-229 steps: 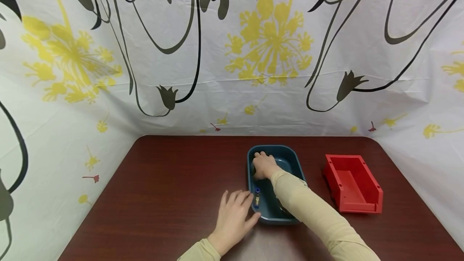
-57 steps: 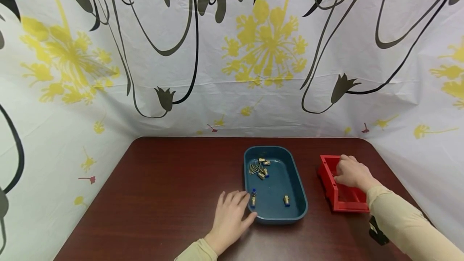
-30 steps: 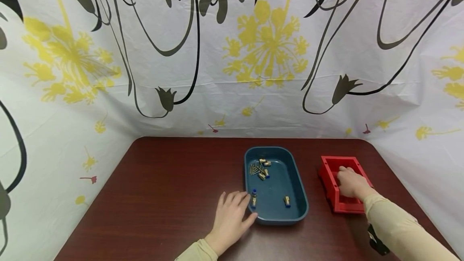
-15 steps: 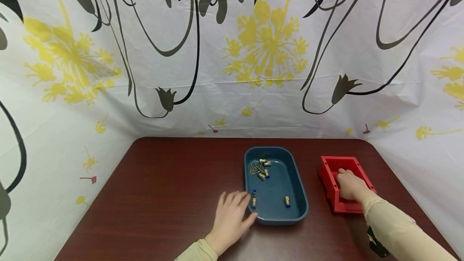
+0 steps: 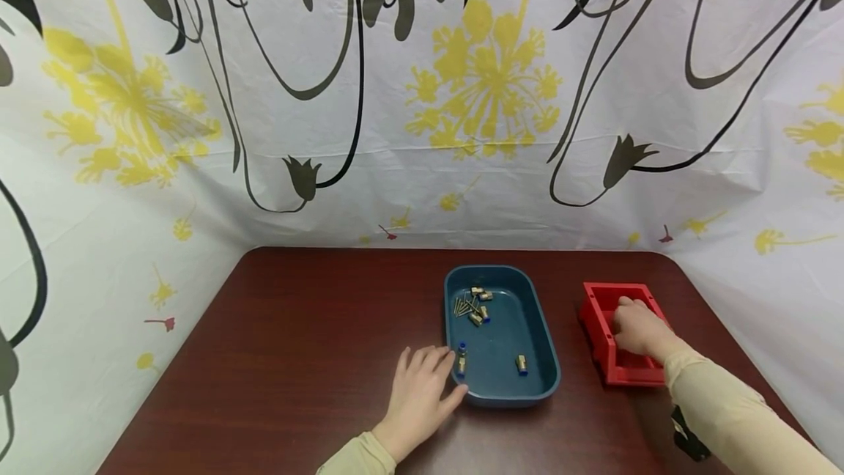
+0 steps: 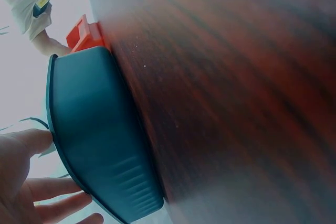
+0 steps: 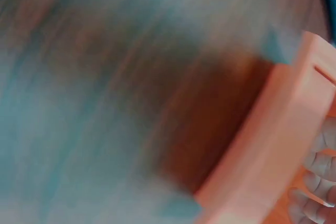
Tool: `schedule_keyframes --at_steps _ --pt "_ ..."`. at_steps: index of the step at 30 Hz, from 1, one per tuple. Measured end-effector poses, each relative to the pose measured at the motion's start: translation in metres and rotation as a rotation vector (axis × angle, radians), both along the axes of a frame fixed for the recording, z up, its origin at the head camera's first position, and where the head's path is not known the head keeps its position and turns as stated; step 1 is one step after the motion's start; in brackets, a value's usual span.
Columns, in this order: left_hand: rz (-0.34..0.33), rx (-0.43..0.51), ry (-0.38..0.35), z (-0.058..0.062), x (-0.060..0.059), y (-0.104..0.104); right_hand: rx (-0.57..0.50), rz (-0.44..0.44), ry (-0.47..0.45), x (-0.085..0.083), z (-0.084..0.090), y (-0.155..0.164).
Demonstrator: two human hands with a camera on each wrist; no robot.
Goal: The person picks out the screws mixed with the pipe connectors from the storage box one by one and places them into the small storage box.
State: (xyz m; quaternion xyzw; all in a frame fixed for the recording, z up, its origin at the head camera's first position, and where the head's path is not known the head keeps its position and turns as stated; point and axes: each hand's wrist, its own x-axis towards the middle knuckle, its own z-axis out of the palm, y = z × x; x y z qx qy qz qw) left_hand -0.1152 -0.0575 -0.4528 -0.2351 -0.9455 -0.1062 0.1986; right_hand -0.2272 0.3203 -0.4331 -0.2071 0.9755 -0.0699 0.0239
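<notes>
Our right hand (image 5: 634,328) sits curled inside the bin (image 5: 598,328), grip contents unclear; left hand (image 5: 422,394) lies flat, bracing the tray (image 5: 543,380) left of the bin.

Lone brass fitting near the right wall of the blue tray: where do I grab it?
Pinch the brass fitting across its short body, from straight above. It lies flat and alone on the blue tray floor, the wall close on its right, so a sideways reach looks blocked.

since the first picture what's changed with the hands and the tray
The right hand left the blue tray and moved right into the red bin, baring the small brass parts in the tray. The left hand stayed flat at the tray's near-left rim; tray and bin barely shifted.
</notes>
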Motion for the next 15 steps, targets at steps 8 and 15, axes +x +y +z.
schedule_keyframes --at_steps 8,15 --pt "-0.001 0.001 -0.007 0.000 -0.001 0.000 -0.010 0.012 0.072 -0.003 0.038 -0.004" --pt "0.003 0.000 0.001 -0.001 -0.001 0.000 -0.008 0.041 0.145 -0.003 0.071 -0.016"
